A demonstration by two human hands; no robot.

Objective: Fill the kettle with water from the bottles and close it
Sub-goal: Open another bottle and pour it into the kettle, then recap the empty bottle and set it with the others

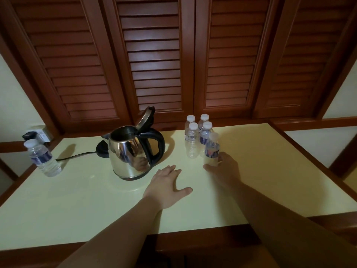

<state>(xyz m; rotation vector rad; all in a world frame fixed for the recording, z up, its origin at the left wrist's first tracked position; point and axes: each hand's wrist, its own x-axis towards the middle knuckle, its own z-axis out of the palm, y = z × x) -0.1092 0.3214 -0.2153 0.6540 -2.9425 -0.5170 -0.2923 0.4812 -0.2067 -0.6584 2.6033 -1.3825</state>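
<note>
Bottle [212, 149] is gripped low by right-hand fingers [222, 161], upright on tabletop [96, 200] beside the cluster (cap on). Left hand [166, 183] lies flat, open. Kettle [129, 151] stands lid-up nearby. Cap is best unscrewed before pouring.

I see a shiny kettle [129, 153] on my pale table [77, 200], its lid [146, 118] tipped up. My left hand [167, 185] lies flat at 5 o'clock from it. My right hand [222, 168] wraps a small bottle [212, 149]. Four more bottles [197, 132] stand at 11 o'clock from that one. One lone bottle [43, 158] stands at 9 o'clock from the kettle.
</note>
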